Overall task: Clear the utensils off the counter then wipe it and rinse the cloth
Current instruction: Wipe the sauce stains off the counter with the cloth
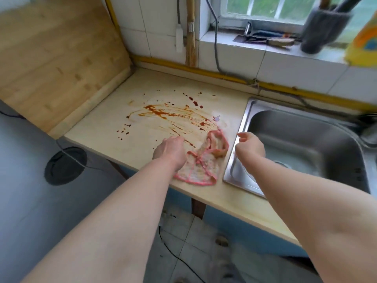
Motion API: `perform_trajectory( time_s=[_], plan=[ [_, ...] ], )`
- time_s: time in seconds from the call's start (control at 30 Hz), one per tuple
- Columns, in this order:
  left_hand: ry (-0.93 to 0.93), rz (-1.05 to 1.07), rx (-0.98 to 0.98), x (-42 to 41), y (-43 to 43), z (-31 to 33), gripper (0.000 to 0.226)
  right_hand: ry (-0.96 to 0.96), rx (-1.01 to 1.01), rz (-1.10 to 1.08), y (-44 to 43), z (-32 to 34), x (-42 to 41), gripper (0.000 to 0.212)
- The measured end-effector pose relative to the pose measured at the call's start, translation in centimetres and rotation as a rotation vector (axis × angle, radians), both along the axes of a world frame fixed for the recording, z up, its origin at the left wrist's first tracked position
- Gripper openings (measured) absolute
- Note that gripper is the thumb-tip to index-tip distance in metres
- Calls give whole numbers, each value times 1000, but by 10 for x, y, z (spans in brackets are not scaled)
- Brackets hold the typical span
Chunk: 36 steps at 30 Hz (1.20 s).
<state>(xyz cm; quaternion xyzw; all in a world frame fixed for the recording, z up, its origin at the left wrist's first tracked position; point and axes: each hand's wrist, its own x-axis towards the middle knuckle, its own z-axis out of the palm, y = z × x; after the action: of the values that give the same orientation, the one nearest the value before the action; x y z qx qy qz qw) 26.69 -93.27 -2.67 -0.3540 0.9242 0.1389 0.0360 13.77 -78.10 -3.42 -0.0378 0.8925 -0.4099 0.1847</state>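
Your left grip (170,152) clutches the cloth (206,160) at the table's (183,92) front edge, your right grip (250,145) loosely curled, empty, over the sink (247,111) rim.

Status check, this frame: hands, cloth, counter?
Left hand grips cloth on counter. Right hand free over sink rim. Sauce smears not yet wiped. No utensils on counter.

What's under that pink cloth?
The cloth lies on the counter, and the left hand holds its edge. Brown smears run up to it; any beneath are hidden.
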Motion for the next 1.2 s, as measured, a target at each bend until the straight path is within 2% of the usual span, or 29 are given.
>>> perform_trajectory(
  time_s=[0.1,0.2,0.33,0.4,0.57,0.7,0.87,1.03,1.2],
  plan=[
    [-131,-195,131,-30,23,-18,64,67,163,-1,20,-14,-13,49],
    [-252,-326,174,-48,39,-41,70,102,170,90,18,-22,-25,55],
    [-199,-643,18,-73,44,-61,61,181,174,185,5,-24,-56,60],
    [-177,-694,-40,-94,37,-66,61,216,187,182,-2,-25,-74,58],
    [-130,-594,-172,-149,20,-75,62,299,167,218,-28,-32,-119,39],
    [-123,-458,-180,-189,3,-78,64,329,188,253,-53,-44,-151,41],
    [-119,-247,-177,-207,-16,-81,69,447,276,387,-74,-57,-163,31],
    [-109,-114,-158,-196,-42,-82,71,511,326,538,-84,-56,-155,39],
    [-115,15,-149,-162,-78,-83,70,423,391,567,-90,-49,-139,62]
  ],
)
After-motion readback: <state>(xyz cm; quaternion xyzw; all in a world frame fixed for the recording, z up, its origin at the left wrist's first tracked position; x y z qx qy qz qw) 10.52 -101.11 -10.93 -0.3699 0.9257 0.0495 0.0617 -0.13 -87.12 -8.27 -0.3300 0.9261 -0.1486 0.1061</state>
